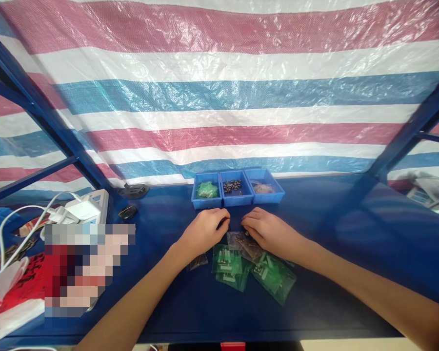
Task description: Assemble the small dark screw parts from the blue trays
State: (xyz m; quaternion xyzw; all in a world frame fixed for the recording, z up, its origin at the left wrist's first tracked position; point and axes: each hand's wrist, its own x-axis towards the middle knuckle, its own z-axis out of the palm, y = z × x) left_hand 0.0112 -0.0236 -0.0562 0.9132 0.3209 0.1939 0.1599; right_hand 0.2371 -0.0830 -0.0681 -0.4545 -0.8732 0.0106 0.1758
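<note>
My left hand (207, 226) is in front of the blue bins, fingers curled toward the thumb; whatever the fingertips hold, if anything, cannot be made out. Facing it, my right hand (270, 233) is closed, fingertips pointing down, over the edge of a clear bag (243, 245) with small brown-looking pieces. A small shiny bit shows under its fingers, too small to name. Nearer to me lie green-tinted bags (227, 261) holding white and metal pieces, and another green bag (274, 278) by my right wrist. A small clear bag (197, 262) rests beside my left wrist.
Three joined blue bins stand behind my hands: the left bin (195, 200) holds green bags, the middle bin (237, 200) dark metal fittings, the right bin (269, 198) clear bags. Leftward are a black mouse-like object (128, 212), white chargers (82, 208) with cables, and a red bag (25, 282).
</note>
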